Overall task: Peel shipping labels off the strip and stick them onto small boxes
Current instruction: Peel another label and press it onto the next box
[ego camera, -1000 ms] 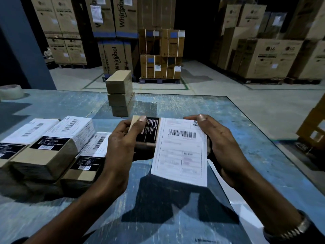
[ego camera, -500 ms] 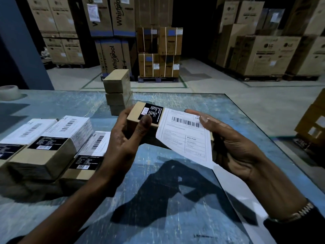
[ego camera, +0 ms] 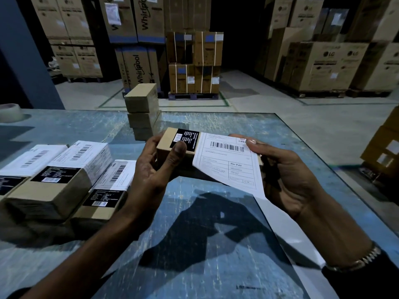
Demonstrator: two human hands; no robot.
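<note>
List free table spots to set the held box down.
Free: the table below both hands, and the far right beyond the right hand. Also far left, between tape roll and box stack. Crowded: the near-left labelled boxes.

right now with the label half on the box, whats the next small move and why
Probably fold the shipping label down over the box's near side. Its upper part lies on top of the small box, pinned by the right hand, but the lower part hangs free. The left hand already steadies the box.
</note>
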